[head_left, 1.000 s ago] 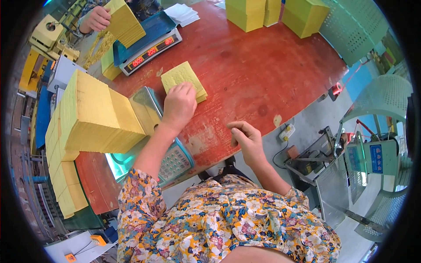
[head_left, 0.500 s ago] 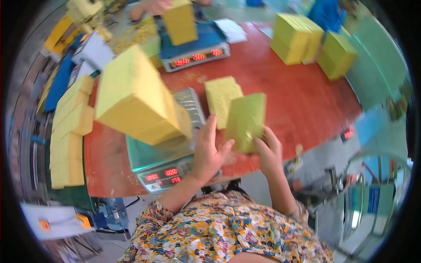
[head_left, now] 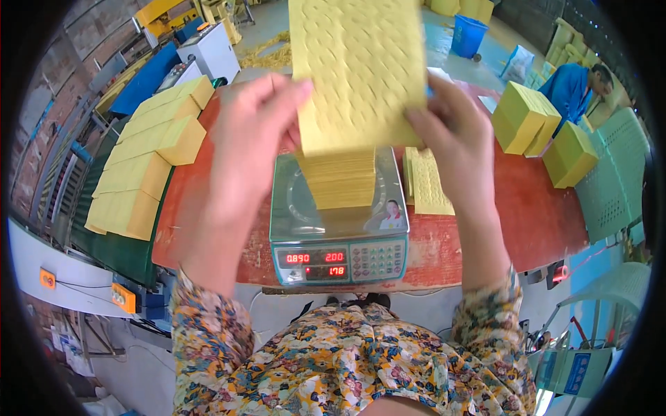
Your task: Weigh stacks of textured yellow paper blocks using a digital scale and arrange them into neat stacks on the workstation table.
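Observation:
A yellow paper bundle (head_left: 357, 73) with rows of short slits on its face spans between my hands. My left hand (head_left: 257, 125) grips its left edge, thumb on top, and my right hand (head_left: 454, 135) grips the right edge. Directly below stands a tall stack of yellow paper (head_left: 338, 182) on the metal pan of a digital scale (head_left: 340, 260) with a lit red display. The bundle covers the stack's top, so I cannot tell whether they touch. Beside the scale, a few slitted yellow sheets (head_left: 431, 184) lie on the red table, partly behind my right wrist.
Yellow paper blocks (head_left: 135, 180) line the green surface (head_left: 104, 243) at left. More blocks (head_left: 524, 118) stand at the table's far right, near a person in blue (head_left: 569, 90) and a green perforated panel (head_left: 614, 173). A blue bin (head_left: 468, 36) stands farther back.
My view has turned left toward the scale. Both hands have lifted from the table right of the scale to above the stack, and a paper bundle is now gripped between them.

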`<state>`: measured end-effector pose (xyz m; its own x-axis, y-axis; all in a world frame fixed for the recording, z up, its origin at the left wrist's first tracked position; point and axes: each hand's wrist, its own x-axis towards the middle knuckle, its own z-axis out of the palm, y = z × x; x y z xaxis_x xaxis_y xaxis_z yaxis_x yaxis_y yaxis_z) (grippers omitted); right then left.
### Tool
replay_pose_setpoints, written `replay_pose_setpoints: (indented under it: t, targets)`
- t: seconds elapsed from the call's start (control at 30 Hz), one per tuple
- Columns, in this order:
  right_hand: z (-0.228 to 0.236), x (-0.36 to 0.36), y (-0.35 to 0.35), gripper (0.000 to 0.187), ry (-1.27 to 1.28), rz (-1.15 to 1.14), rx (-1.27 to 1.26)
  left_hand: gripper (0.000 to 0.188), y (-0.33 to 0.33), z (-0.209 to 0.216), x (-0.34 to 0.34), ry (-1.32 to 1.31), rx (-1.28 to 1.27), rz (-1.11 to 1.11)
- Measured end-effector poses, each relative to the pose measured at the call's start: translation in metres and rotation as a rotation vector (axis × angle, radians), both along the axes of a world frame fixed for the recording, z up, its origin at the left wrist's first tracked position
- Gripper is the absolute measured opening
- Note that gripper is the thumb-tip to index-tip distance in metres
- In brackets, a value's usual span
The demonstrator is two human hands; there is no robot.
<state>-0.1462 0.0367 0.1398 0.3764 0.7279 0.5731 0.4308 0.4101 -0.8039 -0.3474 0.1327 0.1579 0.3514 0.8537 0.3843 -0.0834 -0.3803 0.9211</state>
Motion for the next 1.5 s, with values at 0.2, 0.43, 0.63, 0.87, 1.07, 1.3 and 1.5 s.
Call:
replay_pose_setpoints:
  t: [0.2,0.43,0.63,0.87,1.07,1.3,1.5]
  targets:
    - [-0.001,-0.002,0.087,0.043,-0.014,0.067,-0.02,0.029,0.085,-0.007,-0.017,0.132,-0.094,-0.031]
    - [-0.024,0.002,0.096,0.035,-0.087,-0.001,-0.09,0.03,0.097,-0.035,-0.017,0.169,-0.159,-0.069]
    - [-0.03,-0.002,0.09,0.029,-0.138,-0.038,-0.064,0.025,0.1,-0.045,-0.017,0.157,-0.176,-0.087]
    - [-0.029,-0.008,0.078,0.026,-0.127,-0.067,-0.048,0.027,0.089,-0.048,-0.017,0.16,-0.132,-0.062]
    - [-0.037,-0.003,0.082,0.026,-0.115,-0.1,-0.092,0.028,0.105,-0.066,-0.013,0.241,0.134,0.05]
    - [-0.051,0.002,0.086,0.017,-0.127,-0.13,-0.04,0.031,0.105,-0.07,-0.001,0.294,0.445,0.183]
    - [-0.051,-0.009,0.083,0.015,-0.094,-0.115,0.047,0.028,0.114,-0.073,-0.011,0.307,0.572,0.151]
